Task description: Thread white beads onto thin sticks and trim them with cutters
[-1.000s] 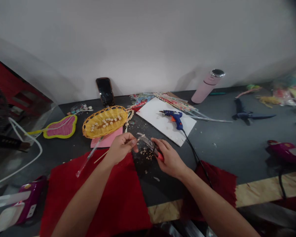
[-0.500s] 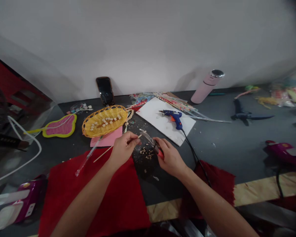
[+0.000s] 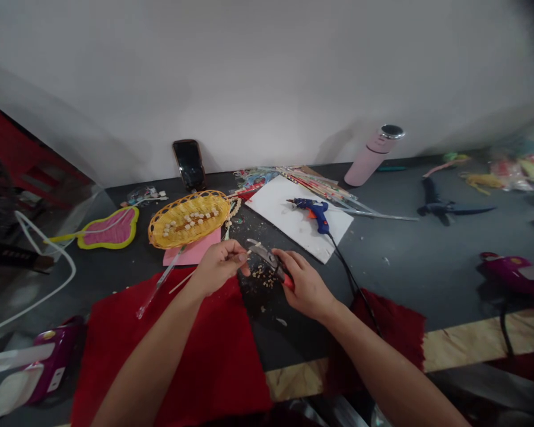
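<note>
My left hand (image 3: 220,265) pinches a thin wooden stick (image 3: 182,281), whose long end sticks out behind the wrist toward the lower left. The stick's short front end reaches the jaws of the pruning shears (image 3: 265,254). Wrapped round the red handles of those shears is my right hand (image 3: 306,283). Beneath the blades, small cut wooden pieces (image 3: 267,279) lie scattered on the dark table. Just beyond my left hand stands a yellow woven basket (image 3: 160,228) holding several pale little pieces.
A blue glue gun (image 3: 314,212) rests on a white board (image 3: 289,228), its cord running toward me. Red cloth (image 3: 182,356) covers the near left. A pink bottle (image 3: 374,157) and a phone (image 3: 189,165) stand by the wall. Purple devices (image 3: 516,276) sit at both sides.
My left hand has drawn slightly left and down with the stick. The shears' blades have shifted a little left and tilted flatter.
</note>
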`<state>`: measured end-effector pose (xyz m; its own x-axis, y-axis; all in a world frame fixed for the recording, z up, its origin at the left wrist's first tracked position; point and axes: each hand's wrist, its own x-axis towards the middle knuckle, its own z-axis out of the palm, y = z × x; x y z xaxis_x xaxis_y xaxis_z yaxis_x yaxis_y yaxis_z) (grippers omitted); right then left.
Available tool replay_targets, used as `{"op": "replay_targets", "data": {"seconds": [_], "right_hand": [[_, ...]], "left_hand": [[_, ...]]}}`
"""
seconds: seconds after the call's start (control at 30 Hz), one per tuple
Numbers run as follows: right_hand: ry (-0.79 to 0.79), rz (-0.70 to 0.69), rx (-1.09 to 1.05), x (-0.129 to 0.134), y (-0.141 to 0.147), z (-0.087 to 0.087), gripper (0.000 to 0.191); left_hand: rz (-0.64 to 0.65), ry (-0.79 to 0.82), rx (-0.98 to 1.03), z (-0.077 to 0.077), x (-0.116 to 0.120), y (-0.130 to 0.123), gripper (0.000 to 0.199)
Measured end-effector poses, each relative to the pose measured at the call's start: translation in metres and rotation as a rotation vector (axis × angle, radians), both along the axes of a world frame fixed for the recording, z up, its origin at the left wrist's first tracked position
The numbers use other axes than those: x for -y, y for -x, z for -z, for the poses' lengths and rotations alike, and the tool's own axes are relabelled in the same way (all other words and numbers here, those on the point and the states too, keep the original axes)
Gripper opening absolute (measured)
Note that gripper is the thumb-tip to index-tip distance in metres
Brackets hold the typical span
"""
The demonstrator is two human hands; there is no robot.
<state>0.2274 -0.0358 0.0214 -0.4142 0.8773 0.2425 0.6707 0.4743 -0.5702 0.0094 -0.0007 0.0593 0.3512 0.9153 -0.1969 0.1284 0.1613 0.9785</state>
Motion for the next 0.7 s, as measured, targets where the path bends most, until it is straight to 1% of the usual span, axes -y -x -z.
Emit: {"op": "replay_targets", "data": {"seconds": [0.17, 0.37, 0.5, 0.6, 0.7], "right_hand": [[0.011, 0.031, 0.018, 0.002, 0.001, -0.002, 0.058], [0.014, 0.062, 0.02, 0.0, 0.001, -0.003, 0.058], [0.006, 0.063, 0.043, -0.001, 0.002, -0.001, 0.063], [0.017, 0.039, 0.067, -0.003, 0.0, 0.002, 0.066], [0.002, -0.002, 0.066, -0.004, -0.003, 0.003, 0.067]], "left_hand": [[-0.014, -0.004, 0.014, 0.003, 0.0, -0.002, 0.018], [-0.103, -0.21, -0.157, 0.003, 0.003, -0.01, 0.016], [-0.153, -0.298, -0.27, 0.001, 0.004, -0.011, 0.014], [-0.107, -0.282, -0.261, 0.0, 0.004, -0.008, 0.015], [-0.039, -0.188, -0.169, -0.001, 0.003, -0.004, 0.015]]}}
